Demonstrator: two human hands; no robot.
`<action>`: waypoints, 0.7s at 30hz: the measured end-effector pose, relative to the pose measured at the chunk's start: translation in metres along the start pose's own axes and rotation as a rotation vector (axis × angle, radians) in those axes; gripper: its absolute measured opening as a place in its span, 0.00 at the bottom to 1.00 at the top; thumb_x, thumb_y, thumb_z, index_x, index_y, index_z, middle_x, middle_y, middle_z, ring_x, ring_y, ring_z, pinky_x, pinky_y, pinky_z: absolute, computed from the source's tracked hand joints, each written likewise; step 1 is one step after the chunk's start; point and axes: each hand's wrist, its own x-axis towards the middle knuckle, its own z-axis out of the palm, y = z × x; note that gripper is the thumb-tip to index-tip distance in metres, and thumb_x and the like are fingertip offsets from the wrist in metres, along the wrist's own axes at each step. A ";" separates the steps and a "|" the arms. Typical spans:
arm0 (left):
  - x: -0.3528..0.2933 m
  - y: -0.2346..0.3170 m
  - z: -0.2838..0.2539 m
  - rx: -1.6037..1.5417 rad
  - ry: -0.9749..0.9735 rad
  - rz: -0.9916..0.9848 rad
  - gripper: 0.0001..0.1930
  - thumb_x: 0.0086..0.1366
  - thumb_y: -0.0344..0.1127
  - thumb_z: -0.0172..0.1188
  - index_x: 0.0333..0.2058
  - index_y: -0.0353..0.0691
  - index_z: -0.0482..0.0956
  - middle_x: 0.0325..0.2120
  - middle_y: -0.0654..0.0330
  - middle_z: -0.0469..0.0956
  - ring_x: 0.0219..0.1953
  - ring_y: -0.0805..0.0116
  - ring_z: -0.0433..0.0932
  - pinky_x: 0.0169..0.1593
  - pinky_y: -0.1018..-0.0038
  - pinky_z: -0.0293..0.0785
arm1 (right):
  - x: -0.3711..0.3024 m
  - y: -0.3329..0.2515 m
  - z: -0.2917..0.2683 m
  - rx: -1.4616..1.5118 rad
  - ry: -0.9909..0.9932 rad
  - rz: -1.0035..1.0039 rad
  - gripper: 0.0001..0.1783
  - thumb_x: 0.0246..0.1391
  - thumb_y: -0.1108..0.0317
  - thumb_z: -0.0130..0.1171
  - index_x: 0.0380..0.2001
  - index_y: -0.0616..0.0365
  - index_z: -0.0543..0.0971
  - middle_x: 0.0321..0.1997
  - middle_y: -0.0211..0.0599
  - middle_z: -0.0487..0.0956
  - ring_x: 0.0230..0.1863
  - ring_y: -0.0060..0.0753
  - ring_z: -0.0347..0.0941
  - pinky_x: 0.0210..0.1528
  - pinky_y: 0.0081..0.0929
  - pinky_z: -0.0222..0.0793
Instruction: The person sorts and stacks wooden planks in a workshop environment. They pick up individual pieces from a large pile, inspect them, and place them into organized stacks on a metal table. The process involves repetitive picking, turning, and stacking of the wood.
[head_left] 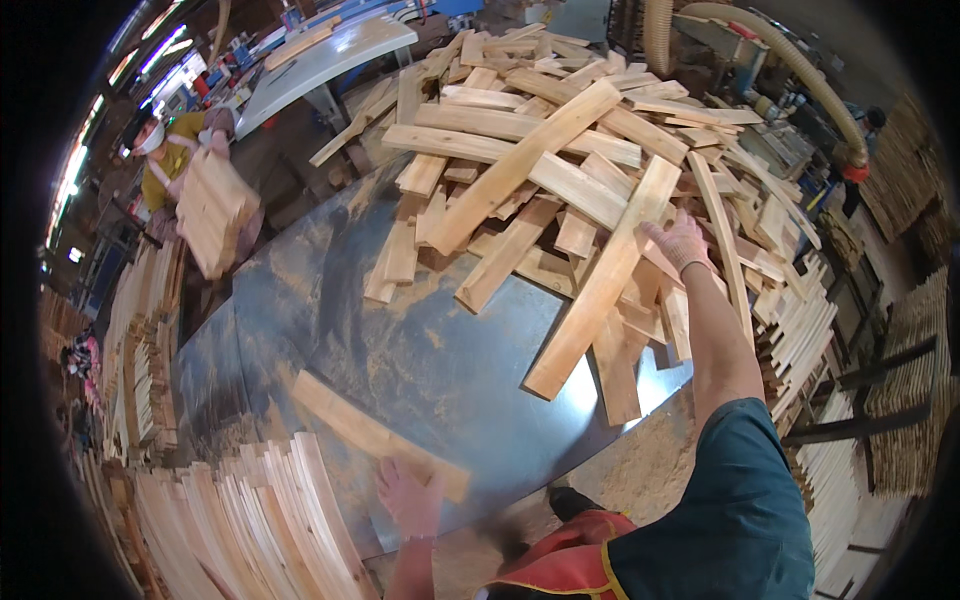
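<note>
My left hand (408,497) rests at the lower edge of a short wooden board (365,425), near its right end. Its fingers are spread, and that end of the board is smeared by motion. Farther right, my right arm reaches out to a long wooden board (605,285) that slants across the front of a loose heap. My right hand (680,243) grips this board's right edge at its upper part; some fingers are hidden. The heap of boards (520,125) lies crisscrossed on a dark metal tabletop (320,300) dusted with sawdust.
Upright boards (250,510) stand in a row at the table's lower left, with another stack (140,350) beyond. At the far left a co-worker (185,150) carries a bundle of boards (215,210). More stacked boards (800,320) and a ribbed hose (830,90) are on the right.
</note>
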 end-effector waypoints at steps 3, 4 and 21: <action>0.033 0.046 -0.003 0.067 -0.061 -0.124 0.55 0.56 0.59 0.72 0.75 0.36 0.58 0.75 0.47 0.58 0.76 0.39 0.54 0.76 0.48 0.55 | 0.017 -0.004 0.003 0.006 -0.016 -0.025 0.64 0.48 0.23 0.63 0.77 0.57 0.60 0.77 0.54 0.65 0.77 0.58 0.62 0.76 0.50 0.59; 0.035 0.050 0.001 0.062 -0.059 -0.141 0.55 0.56 0.59 0.71 0.75 0.36 0.57 0.76 0.47 0.57 0.76 0.40 0.54 0.76 0.49 0.54 | 0.022 0.001 0.001 0.047 -0.049 -0.047 0.64 0.47 0.23 0.64 0.76 0.56 0.61 0.77 0.53 0.66 0.76 0.58 0.63 0.76 0.50 0.59; -0.028 -0.129 -0.025 -1.753 -0.411 -0.505 0.36 0.63 0.32 0.63 0.70 0.38 0.65 0.62 0.46 0.74 0.63 0.46 0.74 0.64 0.55 0.76 | -0.233 -0.063 0.104 0.163 -0.765 -0.747 0.49 0.52 0.36 0.67 0.70 0.52 0.70 0.66 0.56 0.76 0.66 0.61 0.72 0.68 0.46 0.70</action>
